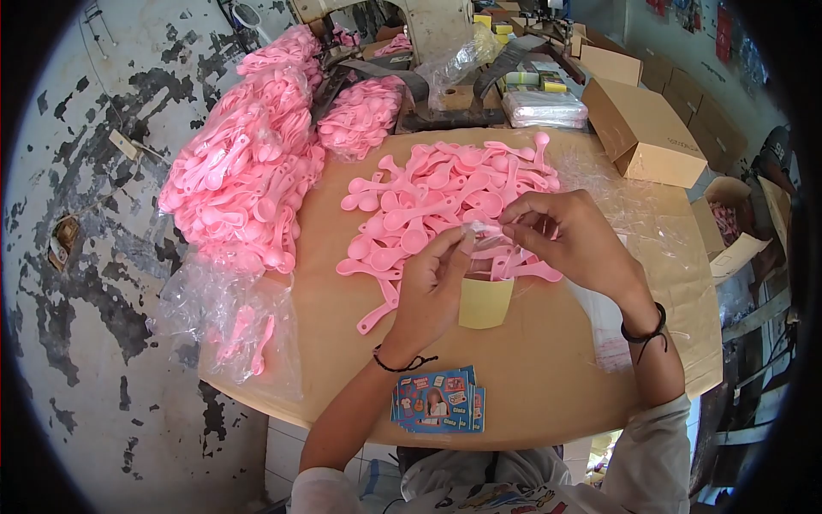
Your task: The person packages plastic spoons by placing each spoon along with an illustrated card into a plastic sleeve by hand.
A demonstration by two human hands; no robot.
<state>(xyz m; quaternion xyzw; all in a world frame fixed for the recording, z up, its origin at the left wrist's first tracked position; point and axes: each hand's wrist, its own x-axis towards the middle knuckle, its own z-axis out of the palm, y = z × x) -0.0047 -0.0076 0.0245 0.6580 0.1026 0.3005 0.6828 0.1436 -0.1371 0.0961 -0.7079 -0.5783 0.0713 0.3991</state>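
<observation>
My left hand (pixel 435 287) pinches the edge of a small clear plastic bag (pixel 486 230) over the front of a heap of pink plastic spoons (pixel 437 201). At the bag's other side, the thumb and fingers of my right hand (pixel 572 244) are closed on the plastic. A pale yellow card (pixel 485 305) shows just below the bag, between my hands; whether it sits inside the plastic I cannot tell. Close to the table's front edge lies a small stack of blue printed cards (pixel 434 403).
Large clear sacks of pink spoons (pixel 248 171) stand at the left, with loose plastic (pixel 248 334) in front. A sewing machine (pixel 441 34) is at the back. Cardboard boxes (pixel 642 128) stand at the right. Clear wrap (pixel 634 206) lies on the brown table (pixel 342 377).
</observation>
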